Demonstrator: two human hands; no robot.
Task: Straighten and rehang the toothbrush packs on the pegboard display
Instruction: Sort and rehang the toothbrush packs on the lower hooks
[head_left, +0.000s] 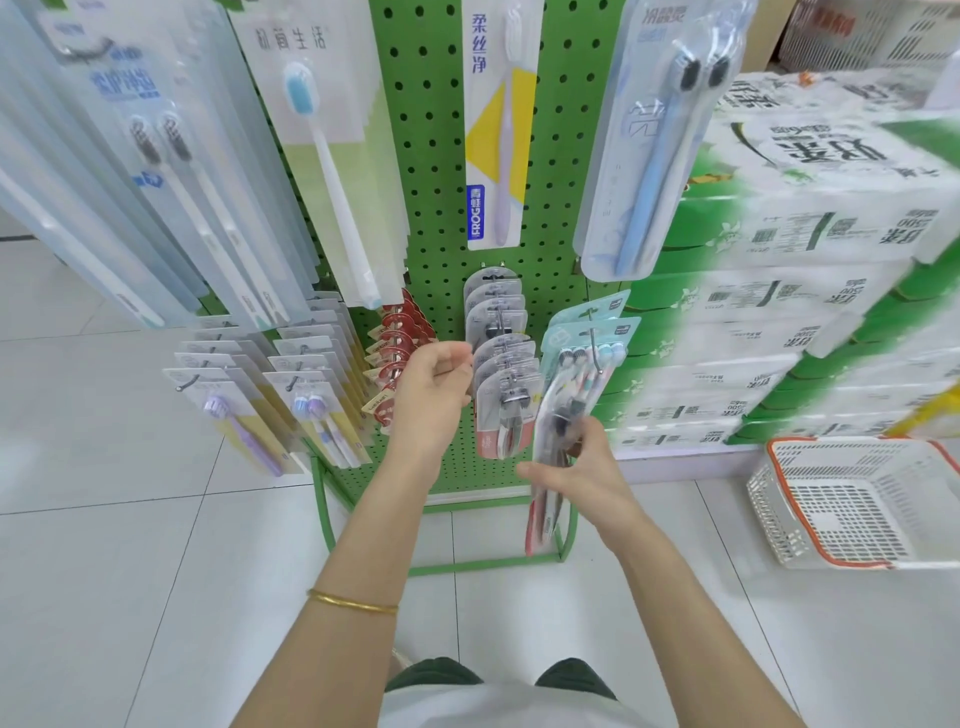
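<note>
**A:** Why start with the green pegboard (441, 156)?

**B:** Its hooks carry everything. The teal toothbrush pack (558, 400) hangs tilted at the lower right, by a hook (595, 348). I can't tell if it's threaded on.

**A:** And the hands?

**B:** The right grip (587, 467) clasps that pack's lower part, likely to steer it. The left grip (434, 387) curls beside the grey packs (501, 322), perhaps steadying them. Whether it's holding anything is unclear.

toothbrush packs (498, 130) hang in rows on the pegboard (436, 156), with stacked tissue packs (805, 234) to its right. a basket (769, 512) sits on the floor (130, 571) before that stack, right of the pegboard's foot.
</note>
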